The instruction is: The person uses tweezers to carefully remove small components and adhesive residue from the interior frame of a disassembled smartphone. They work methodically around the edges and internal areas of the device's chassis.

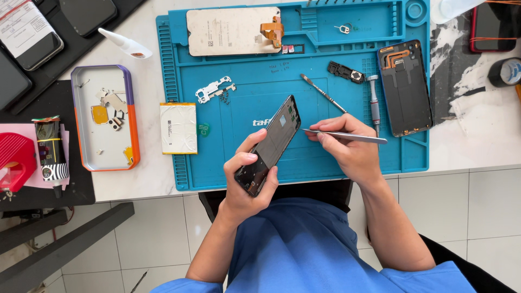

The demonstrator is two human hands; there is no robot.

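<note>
My left hand (245, 182) grips a dark phone frame (269, 144), tilted up on its edge above the blue repair mat (347, 59). In my right hand (347, 146) I pinch metal tweezers (347, 135), whose tip points left and touches the frame's right edge. Both hands hover over the mat's front middle.
On the mat lie a detached screen panel (228, 31), a white metal bracket (215, 89), a spudger (321, 92), a screwdriver (374, 103), a small black part (345, 71) and a phone back housing (406, 87). A battery (178, 128) and parts tray (104, 116) sit left.
</note>
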